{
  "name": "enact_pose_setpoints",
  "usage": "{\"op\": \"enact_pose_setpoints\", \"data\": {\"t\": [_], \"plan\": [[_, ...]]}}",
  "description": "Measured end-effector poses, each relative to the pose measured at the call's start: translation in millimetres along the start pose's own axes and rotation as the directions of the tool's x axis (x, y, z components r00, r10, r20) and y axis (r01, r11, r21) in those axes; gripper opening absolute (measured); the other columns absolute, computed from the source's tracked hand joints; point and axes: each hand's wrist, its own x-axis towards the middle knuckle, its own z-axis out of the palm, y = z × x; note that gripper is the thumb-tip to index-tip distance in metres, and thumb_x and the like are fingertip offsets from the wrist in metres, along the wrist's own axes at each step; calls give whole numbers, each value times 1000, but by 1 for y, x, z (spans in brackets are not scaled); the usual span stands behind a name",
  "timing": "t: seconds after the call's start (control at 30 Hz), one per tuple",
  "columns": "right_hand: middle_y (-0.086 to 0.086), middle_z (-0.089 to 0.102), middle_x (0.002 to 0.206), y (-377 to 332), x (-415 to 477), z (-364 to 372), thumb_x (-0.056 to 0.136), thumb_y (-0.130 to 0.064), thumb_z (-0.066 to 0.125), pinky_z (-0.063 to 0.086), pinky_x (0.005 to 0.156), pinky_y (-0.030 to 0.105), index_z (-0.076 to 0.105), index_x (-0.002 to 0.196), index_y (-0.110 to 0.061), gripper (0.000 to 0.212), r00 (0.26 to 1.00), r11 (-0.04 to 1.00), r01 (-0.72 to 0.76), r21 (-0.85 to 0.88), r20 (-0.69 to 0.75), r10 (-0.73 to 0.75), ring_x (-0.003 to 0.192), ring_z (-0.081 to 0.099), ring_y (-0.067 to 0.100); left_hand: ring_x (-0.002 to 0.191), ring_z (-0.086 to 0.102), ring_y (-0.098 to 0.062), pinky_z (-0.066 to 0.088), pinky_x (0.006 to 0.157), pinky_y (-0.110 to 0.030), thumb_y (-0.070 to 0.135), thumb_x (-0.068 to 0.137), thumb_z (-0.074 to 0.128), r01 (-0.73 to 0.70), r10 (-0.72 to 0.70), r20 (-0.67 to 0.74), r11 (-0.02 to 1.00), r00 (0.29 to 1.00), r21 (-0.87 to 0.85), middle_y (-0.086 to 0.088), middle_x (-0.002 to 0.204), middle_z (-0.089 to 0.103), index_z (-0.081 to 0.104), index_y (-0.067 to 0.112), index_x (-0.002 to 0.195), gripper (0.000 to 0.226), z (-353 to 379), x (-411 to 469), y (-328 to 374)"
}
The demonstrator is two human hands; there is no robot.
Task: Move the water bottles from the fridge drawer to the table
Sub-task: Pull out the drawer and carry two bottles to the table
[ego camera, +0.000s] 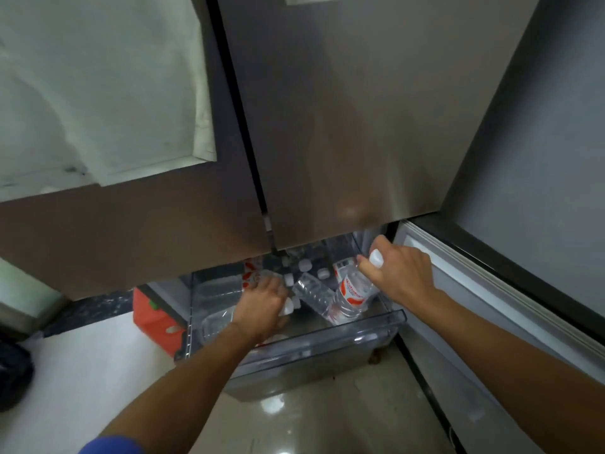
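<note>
A clear plastic fridge drawer (pixel 327 342) stands pulled out below the closed steel doors. Several clear water bottles with white caps and red-white labels lie and stand inside it. My right hand (pixel 397 273) grips the neck of one labelled bottle (pixel 348 298), which tilts up out of the drawer with its white cap above my fingers. My left hand (pixel 263 306) reaches down into the drawer's left part and curls round another bottle (pixel 217 322), whose white cap shows by my fingers. More bottles (pixel 311 291) rest between my hands and at the back, partly hidden by the door.
The open lower fridge door (pixel 474 306) stretches along the right. A red box (pixel 157 319) sits on the floor left of the drawer. Glossy tiled floor (pixel 311 414) lies below. A dark bag (pixel 14 378) sits at the far left.
</note>
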Motion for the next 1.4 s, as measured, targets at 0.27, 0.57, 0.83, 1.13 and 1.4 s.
{"op": "enact_pose_setpoints", "data": {"t": [0.27, 0.57, 0.83, 1.13, 1.4], "plan": [[6, 64, 62, -10, 5, 15, 80, -50, 58, 41, 53, 30, 58, 78, -18, 32, 966, 944, 259, 202, -66, -251, 60, 62, 31, 47, 57, -24, 50, 42, -31, 47, 84, 54, 149, -146, -116, 989, 982, 22, -5, 75, 67, 50, 19, 108, 38, -31, -50, -30], [-4, 58, 49, -81, 10, -21, 74, -38, 56, 34, 44, 20, 62, 60, -18, 25, 779, 730, 618, 291, -347, -522, 41, 53, 16, 51, 61, -30, 46, 52, -30, 47, 90, 48, 504, -513, -377, 854, 771, -132, -11, 68, 68, 50, 16, 85, 31, -96, -127, -52], [-2, 57, 48, -197, -38, -53, 75, -38, 61, 39, 38, 27, 59, 57, -16, 28, 535, 461, 844, 276, -356, -766, 39, 50, 20, 45, 58, -28, 47, 42, -28, 48, 84, 43, 651, -576, -572, 753, 585, -92, -6, 60, 67, 56, 17, 74, 35, -142, -274, -59], [-1, 61, 51, -346, -220, -56, 78, -44, 52, 42, 41, 24, 65, 66, -19, 31, 263, 169, 927, 334, -260, -929, 40, 51, 18, 48, 57, -26, 49, 45, -31, 51, 80, 40, 868, -813, -384, 494, 437, -58, -2, 59, 63, 54, 17, 69, 38, -111, -558, 0], [0, 63, 56, -477, -423, -69, 79, -50, 51, 34, 53, 19, 68, 72, -20, 36, 0, -97, 907, 409, -231, -973, 43, 44, 14, 52, 59, -27, 37, 48, -24, 45, 73, 54, 994, -980, -166, 104, 109, 40, -5, 58, 64, 58, 18, 68, 27, -93, -796, 105]]}}
